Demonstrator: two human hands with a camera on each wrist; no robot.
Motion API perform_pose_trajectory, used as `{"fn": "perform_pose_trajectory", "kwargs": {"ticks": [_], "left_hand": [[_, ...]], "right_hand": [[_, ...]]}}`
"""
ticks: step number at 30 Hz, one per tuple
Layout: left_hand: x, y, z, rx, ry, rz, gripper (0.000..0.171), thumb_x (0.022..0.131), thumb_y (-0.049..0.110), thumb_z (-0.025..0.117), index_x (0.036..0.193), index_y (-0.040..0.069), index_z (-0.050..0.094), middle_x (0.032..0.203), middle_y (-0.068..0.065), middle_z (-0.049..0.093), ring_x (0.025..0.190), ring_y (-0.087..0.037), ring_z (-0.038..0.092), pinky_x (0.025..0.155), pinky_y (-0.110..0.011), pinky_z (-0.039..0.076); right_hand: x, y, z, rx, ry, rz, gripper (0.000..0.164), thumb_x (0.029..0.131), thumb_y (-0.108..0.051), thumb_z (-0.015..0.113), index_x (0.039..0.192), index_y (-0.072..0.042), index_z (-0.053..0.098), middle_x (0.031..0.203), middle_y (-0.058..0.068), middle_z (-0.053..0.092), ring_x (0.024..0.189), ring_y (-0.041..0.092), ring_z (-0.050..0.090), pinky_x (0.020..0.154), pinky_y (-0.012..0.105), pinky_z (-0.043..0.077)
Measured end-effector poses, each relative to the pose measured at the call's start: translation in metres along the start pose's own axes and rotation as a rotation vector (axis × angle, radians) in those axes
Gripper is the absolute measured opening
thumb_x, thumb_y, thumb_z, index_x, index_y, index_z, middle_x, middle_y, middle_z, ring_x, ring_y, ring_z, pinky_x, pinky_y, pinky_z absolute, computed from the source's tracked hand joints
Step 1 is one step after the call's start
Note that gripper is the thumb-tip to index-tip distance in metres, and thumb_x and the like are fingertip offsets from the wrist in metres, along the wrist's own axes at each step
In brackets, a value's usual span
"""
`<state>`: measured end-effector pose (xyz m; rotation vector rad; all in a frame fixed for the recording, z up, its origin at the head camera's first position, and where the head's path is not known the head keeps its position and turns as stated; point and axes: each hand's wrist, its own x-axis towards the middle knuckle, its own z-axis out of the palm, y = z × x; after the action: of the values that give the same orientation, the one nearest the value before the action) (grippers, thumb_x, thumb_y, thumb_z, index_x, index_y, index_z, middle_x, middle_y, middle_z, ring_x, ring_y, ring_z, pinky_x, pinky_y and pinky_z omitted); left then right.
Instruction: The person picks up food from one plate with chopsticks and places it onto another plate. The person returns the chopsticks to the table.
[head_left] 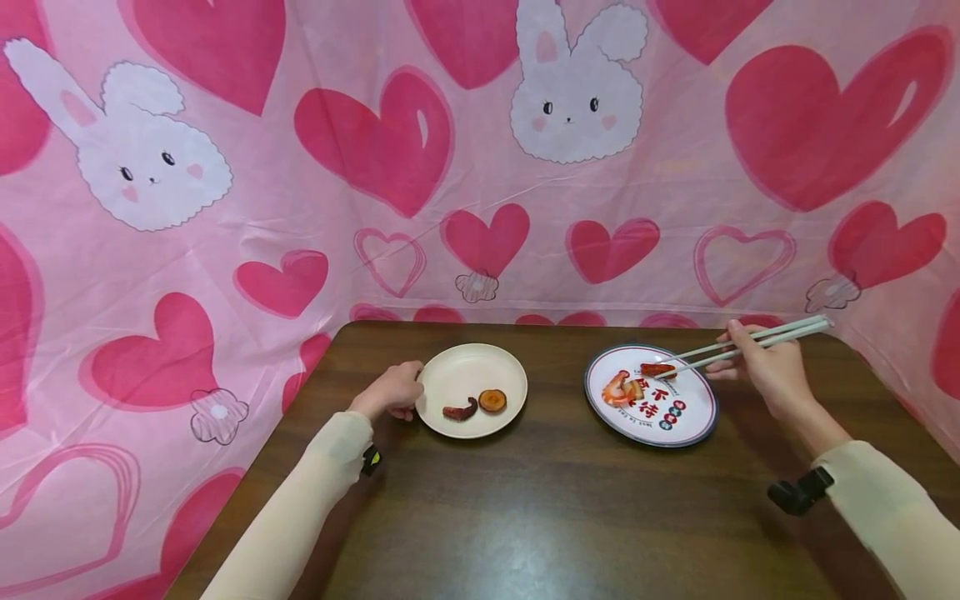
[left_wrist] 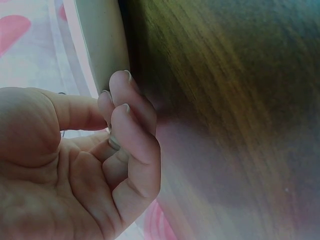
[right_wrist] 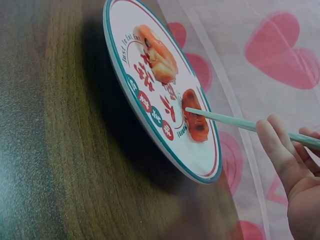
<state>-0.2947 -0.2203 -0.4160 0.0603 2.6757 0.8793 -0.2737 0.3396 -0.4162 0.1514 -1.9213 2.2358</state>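
My left hand (head_left: 393,389) pinches the left rim of a round cream plate (head_left: 468,367), thumb above and curled fingers below in the left wrist view. On that plate lie a dark red curled piece like an octopus tentacle (head_left: 461,410) and a round brown slice (head_left: 492,401). My right hand (head_left: 765,367) holds a pair of pale green chopsticks (head_left: 795,332). Their tips are at a glossy red-brown food piece (right_wrist: 196,127) on a white plate (right_wrist: 197,162) with a blue-green rim and red lettering. Beside it lies an orange-and-white shrimp-like piece (head_left: 617,389) with a pale brown chunk (head_left: 635,389).
Both plates stand on a dark brown wooden table (head_left: 517,517), near its far edge. Behind the table hangs a pink cloth (head_left: 345,58) printed with hearts and rabbits. Each sleeve carries a small black device (head_left: 801,492) at the wrist.
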Motion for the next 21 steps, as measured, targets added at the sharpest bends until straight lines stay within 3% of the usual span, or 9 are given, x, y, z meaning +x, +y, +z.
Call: {"fn": "perform_pose_trajectory", "kwargs": {"ticks": [4, 10, 21], "left_hand": [[-0.0001, -0.0004, -0.0002, 0.0, 0.002, 0.0, 0.042, 0.101, 0.004, 0.051, 0.142, -0.002, 0.052, 0.081, -0.016, 0.06, 0.057, -0.024, 0.063, 0.052, -0.036, 0.058], [0.0004, -0.0007, 0.0002, 0.005, 0.001, 0.004, 0.039, 0.1, 0.004, 0.051, 0.139, -0.001, 0.054, 0.079, -0.016, 0.06, 0.057, -0.024, 0.063, 0.052, -0.036, 0.059], [0.0006, -0.0022, 0.0008, -0.002, 0.008, 0.004, 0.039, 0.1, 0.005, 0.052, 0.138, -0.001, 0.054, 0.08, -0.016, 0.06, 0.058, -0.025, 0.063, 0.053, -0.036, 0.059]], "right_hand": [[0.0016, 0.0015, -0.0004, -0.025, -0.005, 0.02, 0.022, 0.107, -0.023, 0.061, 0.099, -0.005, 0.07, 0.081, 0.005, 0.074, 0.064, 0.023, 0.076, 0.058, 0.039, 0.062], [0.0023, 0.0005, 0.0004, 0.025, -0.024, 0.054, 0.025, 0.107, -0.024, 0.06, 0.099, -0.002, 0.07, 0.081, 0.008, 0.075, 0.068, 0.026, 0.077, 0.06, 0.04, 0.062], [0.0057, 0.005, -0.0014, 0.012, -0.012, 0.048, 0.033, 0.108, -0.026, 0.06, 0.102, 0.006, 0.065, 0.079, 0.013, 0.075, 0.069, 0.026, 0.078, 0.062, 0.041, 0.061]]}}
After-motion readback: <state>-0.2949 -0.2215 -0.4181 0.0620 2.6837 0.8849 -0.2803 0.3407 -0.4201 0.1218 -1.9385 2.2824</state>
